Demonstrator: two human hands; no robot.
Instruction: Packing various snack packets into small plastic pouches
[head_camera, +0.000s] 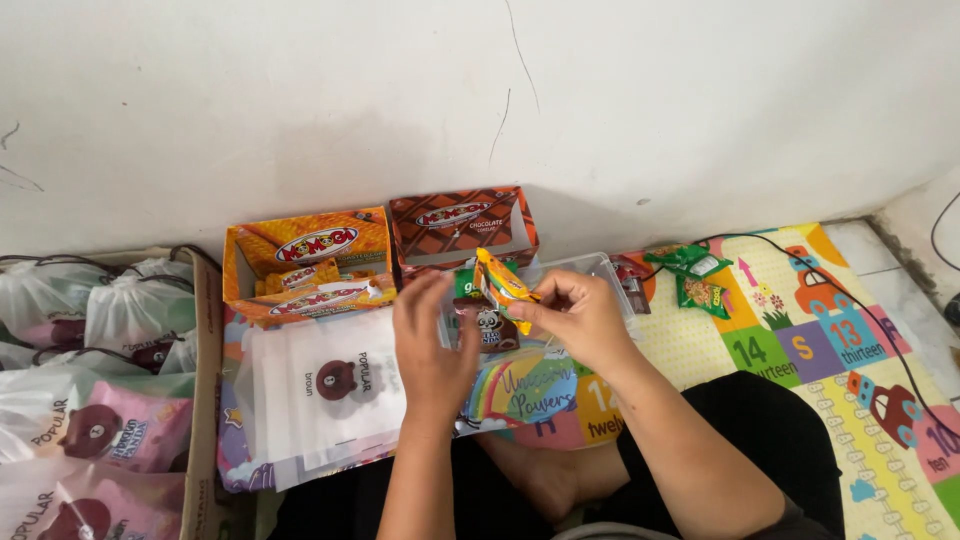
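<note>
My right hand pinches a yellow-orange snack packet and holds it upright in front of me. My left hand is beside it, fingers against a bundle of small packets, among them a dark one with a cartoon face and a green one. Both hands hover over a colourful pouch with a rainbow pattern lying on the mat.
An open orange snack box and an open brown snack box stand against the wall. A stack of white drawstring bags lies left of my hands. A cardboard box of filled bags sits far left. Green packets and a black cable lie on the numbered play mat.
</note>
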